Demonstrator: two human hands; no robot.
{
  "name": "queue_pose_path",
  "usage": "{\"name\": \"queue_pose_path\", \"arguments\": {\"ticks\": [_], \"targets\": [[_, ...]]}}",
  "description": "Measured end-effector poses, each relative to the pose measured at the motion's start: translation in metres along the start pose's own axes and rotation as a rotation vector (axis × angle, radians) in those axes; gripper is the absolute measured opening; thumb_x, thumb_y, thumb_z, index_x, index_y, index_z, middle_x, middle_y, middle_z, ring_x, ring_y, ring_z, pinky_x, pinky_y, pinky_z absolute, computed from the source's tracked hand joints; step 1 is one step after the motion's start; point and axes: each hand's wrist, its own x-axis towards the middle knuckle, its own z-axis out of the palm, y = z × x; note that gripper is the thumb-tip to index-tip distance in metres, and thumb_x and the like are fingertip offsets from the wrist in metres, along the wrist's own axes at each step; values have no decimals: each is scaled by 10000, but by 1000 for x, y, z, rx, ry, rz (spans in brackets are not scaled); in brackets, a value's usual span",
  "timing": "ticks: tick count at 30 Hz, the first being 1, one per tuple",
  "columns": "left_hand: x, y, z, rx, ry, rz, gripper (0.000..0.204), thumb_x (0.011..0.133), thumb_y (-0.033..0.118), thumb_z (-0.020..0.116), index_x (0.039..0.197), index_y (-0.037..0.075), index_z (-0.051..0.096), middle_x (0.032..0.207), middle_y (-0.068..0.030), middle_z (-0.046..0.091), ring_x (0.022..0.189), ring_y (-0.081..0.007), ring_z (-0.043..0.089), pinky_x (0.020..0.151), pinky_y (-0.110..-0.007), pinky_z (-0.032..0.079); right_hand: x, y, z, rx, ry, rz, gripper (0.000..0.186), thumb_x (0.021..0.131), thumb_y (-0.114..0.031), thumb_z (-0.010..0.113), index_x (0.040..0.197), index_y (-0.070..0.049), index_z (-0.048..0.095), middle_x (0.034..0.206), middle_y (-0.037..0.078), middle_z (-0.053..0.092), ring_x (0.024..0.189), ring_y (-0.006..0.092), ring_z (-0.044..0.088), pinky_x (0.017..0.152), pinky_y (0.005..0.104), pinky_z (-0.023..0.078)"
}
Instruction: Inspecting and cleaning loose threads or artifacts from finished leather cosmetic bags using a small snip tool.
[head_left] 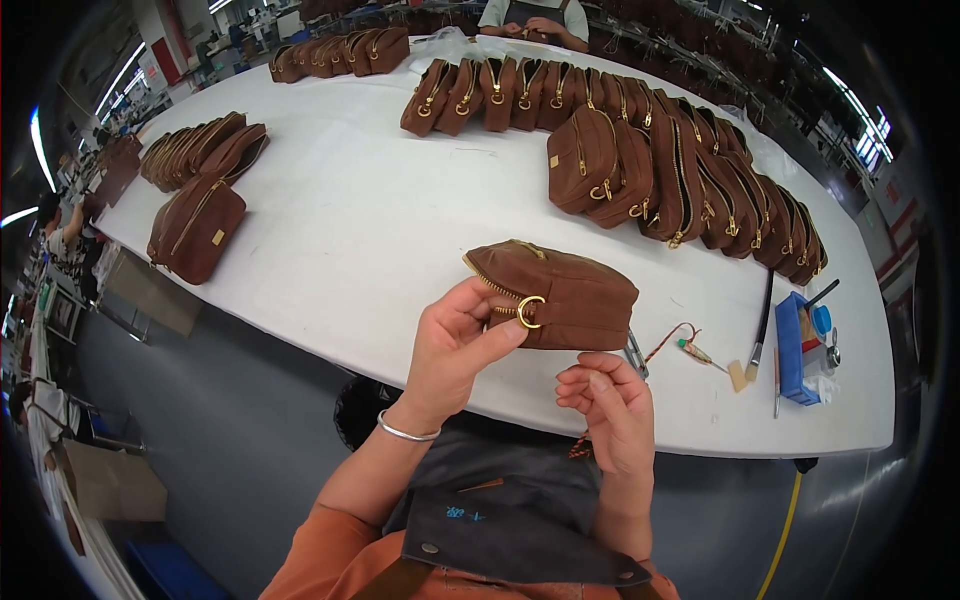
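A brown zip pouch (590, 305) is raised over the near edge of the white table, tilted, with its brass zip partly open at the left end. My left hand (447, 345) grips that end, thumb beside a gold ring (519, 314) on a short tab, fingers partly inside the zip opening. Just below the pouch's lower right corner is my right hand (615, 405), apart from it. Its fingers are curled in against the thumb; whatever may be pinched there is too small to make out.
Many finished-looking brown pouches (680, 185) stand in rows at the back right; more pouches (200, 225) sit at left. On the right lie a brush (757, 352), a green-tipped tool (692, 348), a tan block (738, 376) and a blue tray (790, 350). Across the table is another person (535, 22).
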Motion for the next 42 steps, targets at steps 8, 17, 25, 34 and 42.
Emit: {"name": "queue_pose_path", "arguments": {"ticks": [8, 17, 25, 34, 42], "targets": [[-11, -2, 0, 67, 28, -88, 370, 887, 21, 673, 1234, -35, 559, 1060, -75, 675, 957, -105, 616, 839, -268, 527, 10, 0, -11, 3, 171, 11, 389, 1053, -277, 396, 1307, 13, 443, 1151, 180, 636, 1007, 237, 656, 809, 377, 579], [-37, -13, -29, -40, -186, -324, 392, 849, 152, 669, 1194, -26, 607, 1156, -100, 664, 1078, -155, 609, 957, -326, 461, 9, 3, -33, -86, 54, 96, 603, 1011, -278, 504, 1485, -4, 250, 1251, 169, 578, 1089, 198, 595, 941, 325, 482], [-50, -19, -43, -587, -91, -225, 515, 975, 309, 512, 1376, -8, 453, 1444, -176, 460, 1314, -308, 470, 1104, -462, 365, -7, -6, -31, -224, -202, -73, 884, 775, 0, 741, 1513, -44, 257, 1448, 136, 422, 1297, 232, 459, 1069, 366, 390], [-44, -1, -57, -452, -116, -132, 725, 844, 277, 687, 1437, 2, 374, 1449, -199, 437, 1314, -357, 456, 1087, -500, 396, -5, -21, -24, -321, -294, -75, 842, 752, -67, 799, 1466, 16, 361, 1446, 146, 461, 1328, 224, 451, 1099, 362, 362], [-46, 2, -53, -130, 82, -219, 676, 867, 298, 727, 1403, 18, 426, 1388, -153, 509, 1250, -290, 520, 1071, -437, 425, 2, -39, -52, -814, -236, -244, 587, 826, -133, 742, 1362, -32, 525, 1320, 107, 590, 1080, 189, 618, 910, 326, 493]]}}
